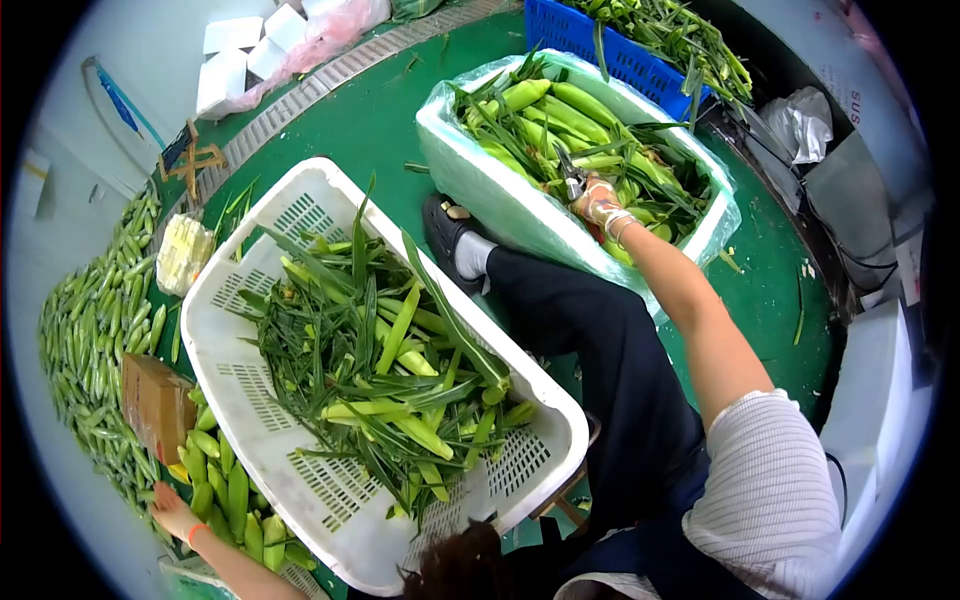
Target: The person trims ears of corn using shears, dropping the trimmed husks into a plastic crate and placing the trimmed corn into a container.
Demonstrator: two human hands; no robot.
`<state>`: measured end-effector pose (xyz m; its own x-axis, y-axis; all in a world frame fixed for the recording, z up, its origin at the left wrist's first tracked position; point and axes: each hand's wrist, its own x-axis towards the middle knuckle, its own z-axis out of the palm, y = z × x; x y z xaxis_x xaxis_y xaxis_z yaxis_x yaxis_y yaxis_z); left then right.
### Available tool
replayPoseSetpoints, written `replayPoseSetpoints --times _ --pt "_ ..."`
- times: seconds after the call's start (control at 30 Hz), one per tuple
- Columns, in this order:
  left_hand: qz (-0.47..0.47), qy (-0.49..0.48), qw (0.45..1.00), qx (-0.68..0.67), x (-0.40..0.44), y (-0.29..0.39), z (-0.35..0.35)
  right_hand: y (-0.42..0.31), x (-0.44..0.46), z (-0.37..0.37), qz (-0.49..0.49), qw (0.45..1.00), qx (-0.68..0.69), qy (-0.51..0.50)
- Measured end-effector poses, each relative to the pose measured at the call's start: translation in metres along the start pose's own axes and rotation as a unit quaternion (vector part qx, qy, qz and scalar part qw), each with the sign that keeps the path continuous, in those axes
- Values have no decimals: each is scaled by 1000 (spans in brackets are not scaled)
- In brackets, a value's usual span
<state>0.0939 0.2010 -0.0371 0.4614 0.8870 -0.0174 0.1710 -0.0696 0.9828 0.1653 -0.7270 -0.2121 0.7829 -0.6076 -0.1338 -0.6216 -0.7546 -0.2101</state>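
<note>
My right hand (602, 204), in a light patterned glove, is closed around pruning shears (573, 180) with metal blades. It is over a white foam box (535, 225) lined with greenish plastic and filled with green ears of corn (585, 105) in their husks. My left hand (174, 513), an orange band at its wrist, reaches out at the lower left with fingers stretched. Beside it lies a pile of trimmed corn ears (237, 495); I see nothing held in it.
Between my hands stands a large white plastic crate (225, 330) holding cut husks and leaves (340, 340). Many wrapped ears (95, 340) heap against the left wall near a cardboard box (158, 405). A blue crate (610, 55) of leaves stands behind the foam box.
</note>
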Motion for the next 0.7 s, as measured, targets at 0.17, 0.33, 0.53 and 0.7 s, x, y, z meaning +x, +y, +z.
replayPoseSetpoints --times 0.17,0.33,0.53,0.7 --pt "44 -306 950 -40 -105 72 30 -27 -81 -100 -131 971 184 73" --pt "118 -498 853 102 -314 114 71 -59 -143 -202 -429 850 246 180" --pt "202 -677 707 -14 -424 138 103 -154 -231 -237 -492 585 555 -328" --pt "-52 -747 647 -145 -416 107 67 -221 -310 -197 -489 580 462 -459"
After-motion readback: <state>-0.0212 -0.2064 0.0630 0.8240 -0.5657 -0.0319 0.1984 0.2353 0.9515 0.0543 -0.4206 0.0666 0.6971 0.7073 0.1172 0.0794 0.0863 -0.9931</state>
